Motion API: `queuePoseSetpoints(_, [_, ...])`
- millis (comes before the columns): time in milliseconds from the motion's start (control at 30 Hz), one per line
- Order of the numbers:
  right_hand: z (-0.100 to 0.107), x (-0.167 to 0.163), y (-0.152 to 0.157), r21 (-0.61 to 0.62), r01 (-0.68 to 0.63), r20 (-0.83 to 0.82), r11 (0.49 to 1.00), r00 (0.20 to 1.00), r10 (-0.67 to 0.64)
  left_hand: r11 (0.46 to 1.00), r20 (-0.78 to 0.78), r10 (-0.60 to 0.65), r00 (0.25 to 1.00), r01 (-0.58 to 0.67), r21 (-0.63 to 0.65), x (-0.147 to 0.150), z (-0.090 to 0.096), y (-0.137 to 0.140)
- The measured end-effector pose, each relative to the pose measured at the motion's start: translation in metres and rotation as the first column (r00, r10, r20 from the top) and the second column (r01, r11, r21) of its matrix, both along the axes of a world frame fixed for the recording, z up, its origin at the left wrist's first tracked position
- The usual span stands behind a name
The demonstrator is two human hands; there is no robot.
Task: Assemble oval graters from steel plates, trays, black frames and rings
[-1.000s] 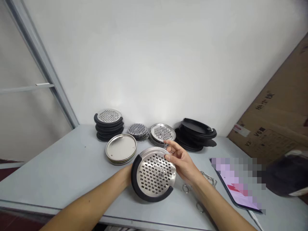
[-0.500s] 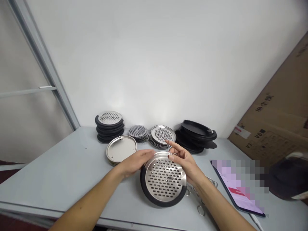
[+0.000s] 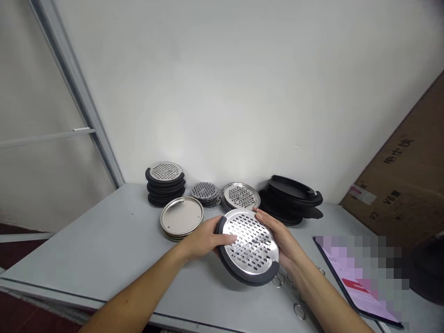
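Observation:
In front of me, above the table, is a round slotted metal disc with a dark rubber-like rim (image 3: 249,243), tilted towards me. The rim wraps around its left and lower sides; at the upper right the metal edge is bare. My left hand (image 3: 204,238) grips the left edge, thumb lying on the slotted face and fingers underneath. My right hand (image 3: 277,233) is closed on the upper right edge, its other fingers partly hidden behind the disc. Several thin metal rings (image 3: 299,311) lie on the table below my right forearm.
Behind stand a stack of black-rimmed slotted discs (image 3: 165,172), a pile of plain metal plates (image 3: 182,216), small perforated discs (image 3: 204,190), rimmed perforated plates (image 3: 240,196) and black round trays (image 3: 293,189). A tablet-like screen (image 3: 355,282) and cardboard box (image 3: 398,185) are at right.
My left hand has shifted its grip, its thumb now on the slotted face. My right hand has moved around the upper right edge, and the disc has turned and risen slightly.

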State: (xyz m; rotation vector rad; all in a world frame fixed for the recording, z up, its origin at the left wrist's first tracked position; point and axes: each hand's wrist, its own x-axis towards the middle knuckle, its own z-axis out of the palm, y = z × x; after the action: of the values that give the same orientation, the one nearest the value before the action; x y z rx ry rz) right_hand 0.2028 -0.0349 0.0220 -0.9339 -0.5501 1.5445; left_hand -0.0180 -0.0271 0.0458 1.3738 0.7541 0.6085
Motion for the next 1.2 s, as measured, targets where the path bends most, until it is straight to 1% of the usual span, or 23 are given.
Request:
queuePoseSetpoints(100, [-0.001, -0.002, 0.000, -0.023, -0.017, -0.030, 1.000, 0.999, 0.016, 0.999, 0.060, 0.046, 0.997, -0.044, -0.026, 0.003, -0.005, -0.001])
queuePoseSetpoints(267, [-0.001, -0.002, 0.000, -0.024, 0.011, -0.024, 1.000, 1.000, -0.011, 0.995, 0.156, 0.094, 0.983, -0.087, -0.052, 0.008, -0.012, -0.001])
queuePoseSetpoints(433, [-0.002, -0.001, 0.000, -0.008, 0.018, -0.001, 1.000, 1.000, -0.018, 0.992, 0.232, 0.125, 0.965, -0.116, -0.050, 0.012, -0.013, -0.003])
queuePoseSetpoints(567, [0.001, -0.002, -0.003, 0.066, 0.018, 0.021, 0.998, 1.000, -0.019, 0.985, 0.269, 0.173, 0.948, -0.172, -0.026, 0.013, -0.009, -0.005])
queuePoseSetpoints(633, [0.003, -0.004, -0.005, 0.130, -0.008, 0.030, 0.992, 1.000, 0.004, 0.974, 0.300, 0.224, 0.927, -0.224, -0.034, 0.013, -0.007, -0.004])
queuePoseSetpoints(700, [0.005, -0.005, -0.006, 0.190, -0.020, 0.036, 0.982, 0.999, 0.013, 0.951, 0.326, 0.298, 0.897, -0.308, -0.023, 0.011, -0.004, -0.001])
queuePoseSetpoints(733, [0.006, -0.005, -0.006, 0.210, -0.019, 0.033, 0.978, 0.999, 0.013, 0.929, 0.335, 0.349, 0.875, -0.370, -0.003, 0.009, -0.003, 0.002])
queuePoseSetpoints(767, [0.007, -0.005, -0.006, 0.220, -0.019, 0.025, 0.975, 1.000, 0.014, 0.896, 0.344, 0.408, 0.846, -0.443, 0.028, 0.005, -0.001, 0.006])
queuePoseSetpoints(800, [0.007, -0.005, -0.006, 0.219, -0.018, 0.015, 0.975, 1.000, 0.015, 0.848, 0.356, 0.475, 0.805, -0.527, 0.060, 0.001, 0.002, 0.012])
queuePoseSetpoints(833, [0.007, -0.005, -0.005, 0.212, -0.018, 0.007, 0.977, 1.000, 0.017, 0.789, 0.369, 0.539, 0.757, -0.608, 0.096, -0.005, 0.005, 0.019])
queuePoseSetpoints(900, [0.006, -0.005, -0.004, 0.195, -0.025, 0.000, 0.981, 1.000, 0.025, 0.642, 0.432, 0.644, 0.631, -0.753, 0.142, -0.020, 0.014, 0.036])
queuePoseSetpoints(967, [0.005, -0.005, -0.004, 0.192, -0.029, 0.009, 0.981, 1.000, 0.028, 0.522, 0.495, 0.709, 0.502, -0.846, 0.110, -0.040, 0.024, 0.057])
queuePoseSetpoints(1033, [0.004, -0.005, -0.005, 0.201, -0.042, 0.023, 0.979, 0.999, 0.038, 0.400, 0.462, 0.805, 0.372, -0.916, 0.040, -0.059, 0.034, 0.079])
queuePoseSetpoints(1100, [0.004, -0.005, -0.005, 0.208, -0.051, 0.037, 0.977, 0.998, 0.044, 0.276, 0.416, 0.869, 0.269, -0.960, 0.045, -0.076, 0.042, 0.100])
queuePoseSetpoints(1200, [0.004, -0.007, -0.007, 0.203, -0.056, 0.050, 0.978, 0.998, 0.046, 0.217, 0.412, 0.883, 0.227, -0.974, 0.070, -0.093, 0.050, 0.123])
